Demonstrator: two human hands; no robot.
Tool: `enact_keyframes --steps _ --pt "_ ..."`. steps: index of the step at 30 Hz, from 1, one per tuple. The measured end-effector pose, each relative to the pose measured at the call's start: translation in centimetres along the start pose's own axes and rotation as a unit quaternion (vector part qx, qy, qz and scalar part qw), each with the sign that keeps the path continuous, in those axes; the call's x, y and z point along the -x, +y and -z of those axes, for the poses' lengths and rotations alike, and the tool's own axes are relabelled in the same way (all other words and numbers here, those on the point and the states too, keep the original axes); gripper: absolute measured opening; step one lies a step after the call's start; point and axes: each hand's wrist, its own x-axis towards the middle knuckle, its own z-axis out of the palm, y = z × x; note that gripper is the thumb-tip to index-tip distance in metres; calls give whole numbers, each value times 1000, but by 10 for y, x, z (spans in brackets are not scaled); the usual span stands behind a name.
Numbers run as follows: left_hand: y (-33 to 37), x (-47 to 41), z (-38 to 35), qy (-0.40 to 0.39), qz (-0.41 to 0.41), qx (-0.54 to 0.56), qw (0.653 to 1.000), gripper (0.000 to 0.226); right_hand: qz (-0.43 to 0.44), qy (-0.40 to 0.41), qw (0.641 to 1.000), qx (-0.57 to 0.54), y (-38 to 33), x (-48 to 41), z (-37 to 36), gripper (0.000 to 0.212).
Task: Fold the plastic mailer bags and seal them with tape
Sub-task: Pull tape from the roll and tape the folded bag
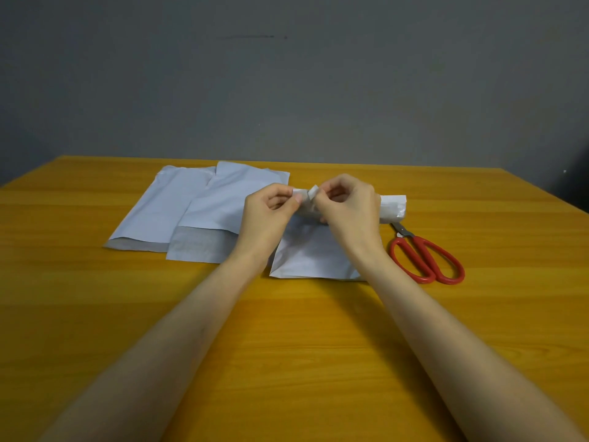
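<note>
1. On the far left of the table, the left bag lies flat with its grey mouth at the near end. It looks empty, with no bulge in it.
2. The second bag overlaps the first one's right edge. It is just as flat, its grey mouth also faces the near side, and nothing shows inside.
3. The left hand is raised a little off the table. Its thumb and fingers are curled and pinch the left end of the roll, which looks to be a bag rolled up.
4. A small white strip stands up between the two hands. Whether it is tape or a peel-off liner, I cannot tell.
5. The third bag lies flat beneath both wrists, and I see nothing in it.
6. The right hand curls over the middle of the roll, and its fingertips nip the strip. The hands are close together, almost knuckle to knuckle.
7. To my eye this is the sealing step on the roll. Next the strip wants pulling snug and pressing down across the seam, with the left hand holding so the roll cannot spring open.
8. The roll's right end pokes out past the right hand. Whether anything is inside, I cannot tell.
9. The scissors lie untouched just right of the third bag.
</note>
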Motion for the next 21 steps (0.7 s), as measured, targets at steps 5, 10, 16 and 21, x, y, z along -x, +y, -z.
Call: enact_keyframes --steps 5,10,16,21 --pt "-1 -1 1 18 26 -3 1000 6 -1 18 1000 9 3 -1 3 8" --pt "1 -2 1 34 48 2 998 7 -6 23 1000 16 2 -2 8 8" --pt "1 -4 5 48 63 12 997 5 -18 44 999 16 3 -4 15 8" --pt "-2 -7 6 55 70 1 996 10 -49 71 996 -16 8 -9 20 15"
